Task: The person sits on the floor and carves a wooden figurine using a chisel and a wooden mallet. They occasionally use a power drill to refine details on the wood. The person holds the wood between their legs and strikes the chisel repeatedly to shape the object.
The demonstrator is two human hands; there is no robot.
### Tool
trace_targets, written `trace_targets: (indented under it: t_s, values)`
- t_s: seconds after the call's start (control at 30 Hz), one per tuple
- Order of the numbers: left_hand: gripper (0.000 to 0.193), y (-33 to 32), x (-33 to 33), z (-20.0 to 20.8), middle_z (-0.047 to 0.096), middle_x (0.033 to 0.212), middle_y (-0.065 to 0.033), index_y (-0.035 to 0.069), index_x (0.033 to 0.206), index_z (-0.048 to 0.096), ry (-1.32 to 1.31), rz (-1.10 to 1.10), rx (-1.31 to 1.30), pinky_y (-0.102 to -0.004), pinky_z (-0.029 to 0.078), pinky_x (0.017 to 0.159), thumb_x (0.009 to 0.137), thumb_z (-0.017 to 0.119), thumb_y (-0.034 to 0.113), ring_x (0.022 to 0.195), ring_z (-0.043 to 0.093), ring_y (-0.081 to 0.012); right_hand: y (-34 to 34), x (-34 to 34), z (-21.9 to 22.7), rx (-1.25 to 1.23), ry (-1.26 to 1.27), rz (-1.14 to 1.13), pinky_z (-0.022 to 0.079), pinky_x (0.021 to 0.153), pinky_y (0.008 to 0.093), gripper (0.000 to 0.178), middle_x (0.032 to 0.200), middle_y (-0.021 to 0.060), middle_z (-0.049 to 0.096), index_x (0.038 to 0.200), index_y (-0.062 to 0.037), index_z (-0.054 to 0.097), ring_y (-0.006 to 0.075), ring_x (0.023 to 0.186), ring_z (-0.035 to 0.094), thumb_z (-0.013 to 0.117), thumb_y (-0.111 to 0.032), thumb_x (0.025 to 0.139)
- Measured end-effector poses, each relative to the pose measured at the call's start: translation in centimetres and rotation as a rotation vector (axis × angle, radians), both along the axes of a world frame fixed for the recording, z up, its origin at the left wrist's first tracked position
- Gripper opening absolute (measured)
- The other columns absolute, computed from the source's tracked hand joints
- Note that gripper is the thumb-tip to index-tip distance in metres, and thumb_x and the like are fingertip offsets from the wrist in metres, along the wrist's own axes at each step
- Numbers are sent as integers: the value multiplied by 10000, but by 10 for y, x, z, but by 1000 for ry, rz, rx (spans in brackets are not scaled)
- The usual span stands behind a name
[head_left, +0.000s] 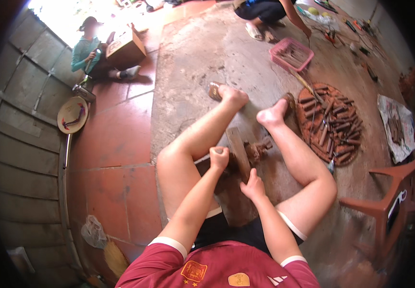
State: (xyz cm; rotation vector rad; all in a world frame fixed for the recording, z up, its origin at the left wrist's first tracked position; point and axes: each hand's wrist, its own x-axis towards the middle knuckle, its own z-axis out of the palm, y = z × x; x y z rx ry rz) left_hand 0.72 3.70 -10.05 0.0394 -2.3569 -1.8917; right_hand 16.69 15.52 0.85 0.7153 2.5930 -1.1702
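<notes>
Between my bent legs stands a dark wooden work block, with a flat wooden plank [238, 149] lying lengthwise over it. My left hand [219, 159] is closed in a fist left of the plank; a rounded brown end like a handle shows at its top, and the rest is hidden. At the plank's near end my right hand [253, 186] is closed, thumb lying along the wood, its other fingers mostly out of sight. Just beyond the plank, a knobbly brown carved-looking piece of wood [259, 150] sticks out to the right.
Right of my foot, a round reddish mat [330, 125] carries many wooden-handled tools. Beyond stand a pink basket [291, 55] and a crouching person [265, 12]. A brown plastic chair [385, 192] is at right. Another person [90, 50] sits far left beside a wooden box [126, 50].
</notes>
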Motion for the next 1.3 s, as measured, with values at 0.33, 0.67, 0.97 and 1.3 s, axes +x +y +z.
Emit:
trace_targets:
  t_s: [0.33,0.67,0.97,1.3]
  values:
    - [164,-5,-16,59,507,469,-57,-21,591,616,-402,-405,327,-282,338,385,744,572,20,382,449,-139,32,46,19,-492,352,-293,528,596,355,398,766,161,642,1026,37,550,254,652,655,710,-174,728]
    - [96,-6,-33,76,394,542,-28,-9,684,526,-713,-307,427,-317,398,484,778,535,6,447,366,-138,46,62,37,-887,276,-426,469,478,268,336,722,51,570,1016,18,523,120,516,560,696,-158,788]
    - [164,-5,-25,72,327,527,-22,53,654,455,-839,-232,422,-385,446,551,801,528,61,444,345,-167,49,58,31,-827,343,-446,477,505,260,361,734,42,562,1056,17,522,112,529,553,687,-169,795]
    - [264,0,-23,80,292,507,-12,96,584,387,-822,-210,396,-387,440,543,799,531,46,431,325,-167,50,59,15,-547,287,-370,512,600,313,458,859,108,633,1101,51,552,173,646,615,722,-201,758]
